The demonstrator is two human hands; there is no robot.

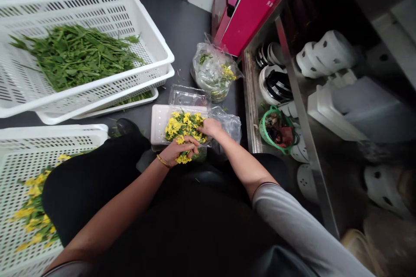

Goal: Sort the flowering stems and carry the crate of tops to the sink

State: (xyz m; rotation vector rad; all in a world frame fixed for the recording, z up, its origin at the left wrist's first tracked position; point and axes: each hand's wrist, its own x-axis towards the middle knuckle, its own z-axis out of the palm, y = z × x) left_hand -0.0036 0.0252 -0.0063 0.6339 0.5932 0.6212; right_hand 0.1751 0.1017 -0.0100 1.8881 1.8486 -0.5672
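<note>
A clear plastic box filled with yellow-flowered greens [182, 124] sits on a pale pink perforated surface [158, 126] between my knees. Its clear lid [189, 96] lies folded back on the far side. My left hand [180, 149] is closed around a small bunch of yellow-flowered greens [183, 158] at the near edge of the box, blossoms showing on both sides of the fingers. At the right side of the box, my right hand [211, 128] has its fingers curled down onto the flowers inside. Its fingertips are partly hidden among the blossoms.
Stacked white baskets [152, 47] stand at upper left, the top one holding leafy greens [84, 56]. Another white basket [78, 132] at left holds more yellow-flowered stems [35, 207]. A plastic bag of greens [212, 71] stands ahead. A metal shelf with containers and a green basket [262, 127] runs along the right.
</note>
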